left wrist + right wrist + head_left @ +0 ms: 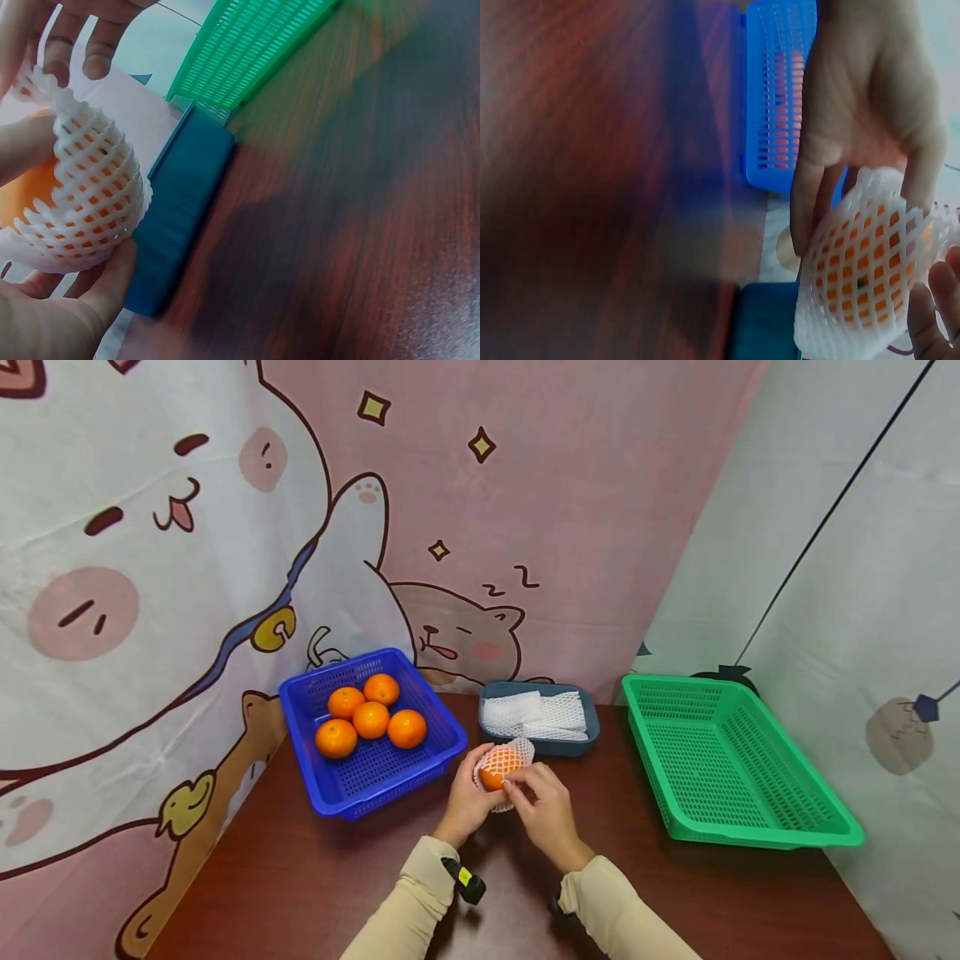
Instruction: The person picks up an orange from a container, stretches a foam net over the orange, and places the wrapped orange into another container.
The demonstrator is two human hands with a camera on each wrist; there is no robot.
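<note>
Over the middle of the reddish-brown wood-grain desk (300, 885), I held a round, glossy-skinned orange (492, 779) partly inside a white foam-mesh sleeve (97, 187). My left hand (467, 799) curled round the fruit and mesh, its grip opened only to the fruit's width; my right hand (548, 810) had thumb and forefinger nearly together, apparently pinching the sleeve's edge.

From the fruit, a rectangular blue plastic basket (405, 787) with five bare oranges (371, 720) sat towards ten o'clock, a small, round-cornered, dark blue-grey tray (555, 747) of flat white foam nets (551, 713) at one, and a rectangular green plastic basket (772, 838) at three.

I judged the thin mesh the weak point: a hard tug from my right fingers could tear its edge, or an uneven pull could bunch it and leave one face uncovered. Too loose a left grip might let the smooth orange slip out and roll across the desk.

The peel looked bright and unmarked where it showed, bare on one side and diamond-patterned through the stretched mesh elsewhere, with a small dark green spot, perhaps the stem end, behind the strands.
</note>
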